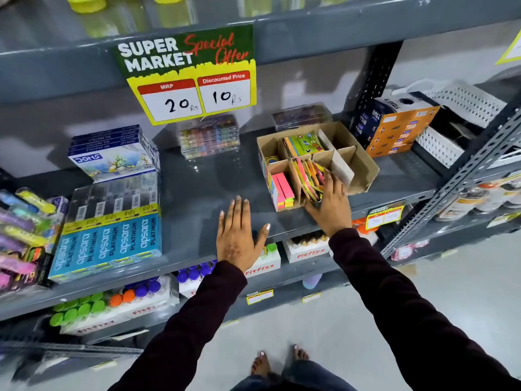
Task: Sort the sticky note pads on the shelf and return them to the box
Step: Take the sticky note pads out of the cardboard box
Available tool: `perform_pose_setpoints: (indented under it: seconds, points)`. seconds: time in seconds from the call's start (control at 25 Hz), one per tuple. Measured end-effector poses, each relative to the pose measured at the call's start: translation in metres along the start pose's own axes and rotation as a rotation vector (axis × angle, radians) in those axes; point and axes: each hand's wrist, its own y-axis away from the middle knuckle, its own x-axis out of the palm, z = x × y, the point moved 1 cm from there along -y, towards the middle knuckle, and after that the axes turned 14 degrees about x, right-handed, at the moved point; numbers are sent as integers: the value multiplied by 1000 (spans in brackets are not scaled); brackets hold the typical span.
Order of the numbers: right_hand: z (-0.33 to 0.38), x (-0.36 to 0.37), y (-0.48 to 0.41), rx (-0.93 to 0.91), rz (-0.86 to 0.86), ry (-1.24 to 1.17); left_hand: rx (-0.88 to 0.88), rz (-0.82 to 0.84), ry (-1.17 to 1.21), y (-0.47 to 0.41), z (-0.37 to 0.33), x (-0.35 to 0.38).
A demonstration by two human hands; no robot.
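Right hand (328, 203) clamped on a bundle of multicoloured sticky note pads (308, 176) — pressed into the divided brown cardboard box (363, 167), probably to seat them upright. Left hand (239, 232) flat, fingers spread, empty on the grey metal shelf (197, 179) — likely for balance.

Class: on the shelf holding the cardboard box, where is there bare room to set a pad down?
Bare shelf lies between the Apsara boxes and the cardboard box, where the left hand hovers. Crowded: right of the box, by the orange Trio carton.
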Motion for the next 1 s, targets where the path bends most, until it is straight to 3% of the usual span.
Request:
perform_pose_setpoints:
  seconds: [0.16, 0.44, 0.68, 0.84, 1.0]
  points:
    - [1, -2, -3, -2, -31, 29, -68, 85, -44, 8, 4, 4]
    - [2, -16, -6, 13, -99, 15, -111, 95, -45, 16, 8, 1]
    - [44, -52, 10, -191, -263, -287, -186, 74, -76, 41, 35, -11]
    - [94, -48, 28, -362, -264, -258, -237, 17, -61, 58, 59, -20]
    - [133, -12, 46, -557, -225, -54, -212, 27, -53, 71, 78, -30]
